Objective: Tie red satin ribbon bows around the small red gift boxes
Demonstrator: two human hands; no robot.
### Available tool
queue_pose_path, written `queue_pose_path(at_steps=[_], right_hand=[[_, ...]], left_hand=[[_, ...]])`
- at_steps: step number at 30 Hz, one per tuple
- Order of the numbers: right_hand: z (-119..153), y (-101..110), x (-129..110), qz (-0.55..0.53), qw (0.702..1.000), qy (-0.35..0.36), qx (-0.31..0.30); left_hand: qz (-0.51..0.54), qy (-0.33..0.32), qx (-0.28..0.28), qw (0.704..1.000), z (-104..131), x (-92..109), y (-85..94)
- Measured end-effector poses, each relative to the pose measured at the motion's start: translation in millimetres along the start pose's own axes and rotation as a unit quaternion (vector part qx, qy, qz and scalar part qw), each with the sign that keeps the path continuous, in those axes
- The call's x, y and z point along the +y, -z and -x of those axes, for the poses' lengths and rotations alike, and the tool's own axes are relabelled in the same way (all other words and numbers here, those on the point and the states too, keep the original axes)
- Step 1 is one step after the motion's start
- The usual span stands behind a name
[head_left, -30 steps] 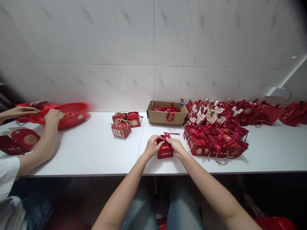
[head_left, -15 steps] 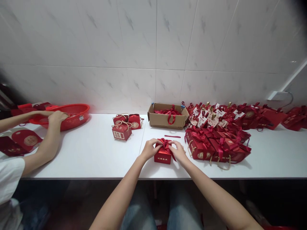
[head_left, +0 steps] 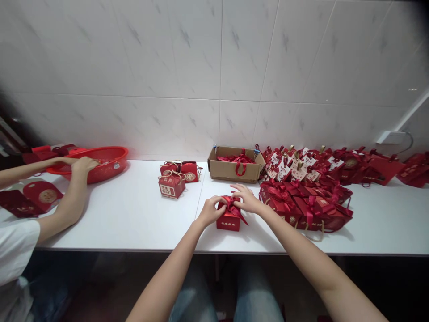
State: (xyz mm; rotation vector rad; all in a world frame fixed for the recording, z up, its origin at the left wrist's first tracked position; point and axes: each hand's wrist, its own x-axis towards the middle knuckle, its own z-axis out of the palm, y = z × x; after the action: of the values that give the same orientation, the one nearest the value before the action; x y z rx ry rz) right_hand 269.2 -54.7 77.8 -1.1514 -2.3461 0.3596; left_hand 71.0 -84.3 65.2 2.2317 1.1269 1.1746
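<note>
A small red gift box (head_left: 228,224) with gold lettering stands upright on the white table in front of me. A dark red ribbon (head_left: 231,208) is gathered in a knot or bow on its top, one tail hanging over the right side. My left hand (head_left: 210,211) is at the box's left, thumb and forefinger pinching the ribbon. From the right, my right hand (head_left: 247,199) pinches the ribbon by the knot, its other fingers stretched out beyond. The fingertips hide part of the knot.
Behind the box stands a cardboard box (head_left: 234,171) of red ribbons. Finished-looking ribboned red boxes (head_left: 306,208) and tagged boxes (head_left: 291,163) crowd the right. Several cord-handled boxes (head_left: 171,184) sit left of centre. At far left a co-worker's hands reach into a red basin (head_left: 109,172).
My right hand has shifted up and back over the ribbon, covering most of a loose strip on the table. My left hand stays by the knot. The view has moved slightly.
</note>
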Motion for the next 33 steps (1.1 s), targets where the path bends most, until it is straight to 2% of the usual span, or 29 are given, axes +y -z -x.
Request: queue_pose_path(at_steps=[4,7,10,13,14,16,19,22,25,30,33], right_hand=[[5,12,-7,0.031,0.999,0.038,0.021],[10,29,-18,0.036,0.998,0.047,0.001],[17,48,-27,0.030,0.995,-0.012,-0.093],[24,64,-30,0.032,0.965,-0.108,-0.236],[25,66,-31,0.044,0.958,-0.128,-0.253],[27,66,-33,0.065,0.968,-0.128,-0.204],[26,53,-39,0.035,0.992,-0.071,-0.101],[25,31,-45,0.010,0.996,-0.041,-0.081],[25,16,-44,0.017,0.997,-0.046,-0.052],[22,16,-30,-0.008,0.997,-0.038,-0.064],[16,19,-18,-0.035,0.999,0.005,-0.008]], left_hand=[[-0.007,0.016,0.004,1.000,0,0,-0.3],[-0.006,0.021,0.004,1.000,-1,1,-0.8],[-0.008,0.021,0.000,1.000,-1,2,-1.5],[-0.010,0.020,-0.003,1.000,-2,3,-1.9],[-0.010,0.021,-0.002,1.000,-2,4,-1.8],[-0.004,0.026,-0.001,1.000,-3,5,-1.6],[0.010,0.037,-0.004,0.999,-5,6,-1.0],[0.020,0.042,-0.013,0.999,-6,5,0.1],[0.013,0.026,-0.027,0.999,-9,4,3.4],[-0.043,-0.031,-0.072,0.996,-15,7,12.7],[-0.064,-0.049,-0.088,0.993,-18,8,15.4]])
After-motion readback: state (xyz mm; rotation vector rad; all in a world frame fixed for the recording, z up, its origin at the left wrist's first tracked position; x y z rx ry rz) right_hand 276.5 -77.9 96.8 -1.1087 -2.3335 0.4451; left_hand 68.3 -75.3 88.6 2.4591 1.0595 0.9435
